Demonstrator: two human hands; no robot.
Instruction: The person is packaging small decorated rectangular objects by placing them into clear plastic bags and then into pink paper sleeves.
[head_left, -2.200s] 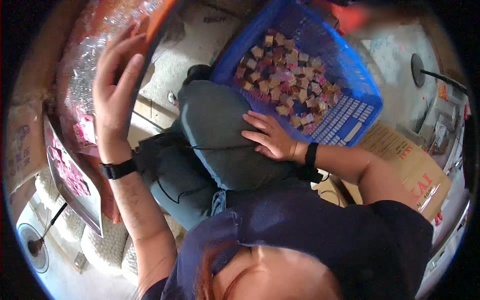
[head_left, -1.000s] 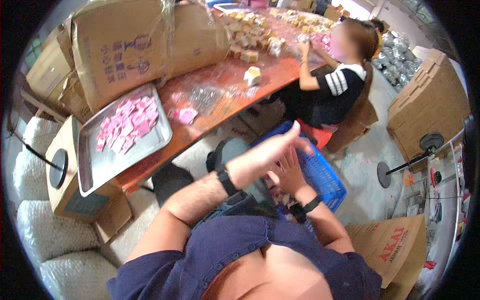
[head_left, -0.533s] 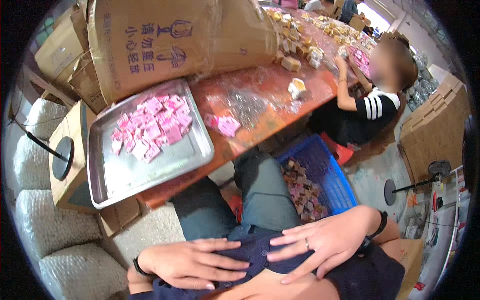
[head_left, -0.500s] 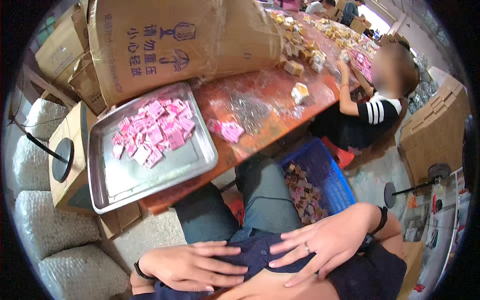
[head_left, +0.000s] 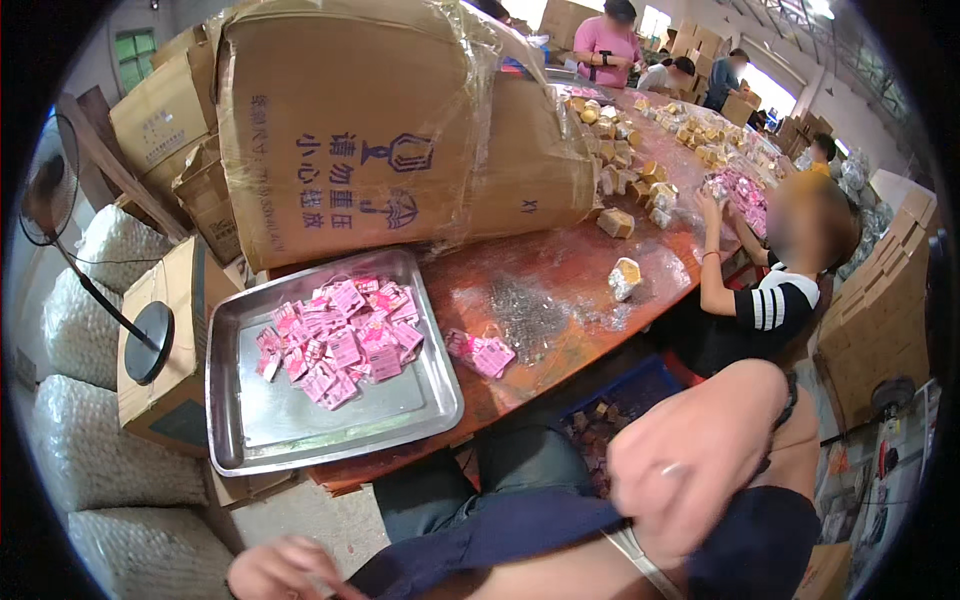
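1. At the far left, a fan [head_left: 48, 180] is seen, its round black base shown against a small carton [head_left: 192, 345].
2. Around that carton, puffy white bags [head_left: 120, 440] are stacked.
3. Low in the view, the left hand [head_left: 285, 570] is blurred, its fingers partly bent, near the left part of the shirt [head_left: 490, 535]; whether any cloth is pinched cannot be told.
4. A metal tray [head_left: 235, 425] is set on the near end of the bench [head_left: 590, 335], and pink cards [head_left: 340, 340] are heaped inside it.
5. Behind the tray, a large carton [head_left: 350, 90], partly covered with clear film, is stood on the bench.
6. To the tray's right, a few loose cards [head_left: 487, 355] are laid on bare bench.
7. The shirt is worn on the person's body and is stretched between the two hands.
8. Farther right, one wrapped block [head_left: 625, 280] is placed apart from the others, which are piled beyond it.
9. A blue crate [head_left: 655, 378] with blocks in it is partly hidden by the right hand [head_left: 690, 465]. That hand is ringed, its fingers curled at the shirt's neckline; whether the cloth is gripped cannot be made out.
10. A co-worker [head_left: 770, 310] is seen beside the bench, both forearms held over it.
11. At the far right, brown cartons [head_left: 880, 290] are stacked.
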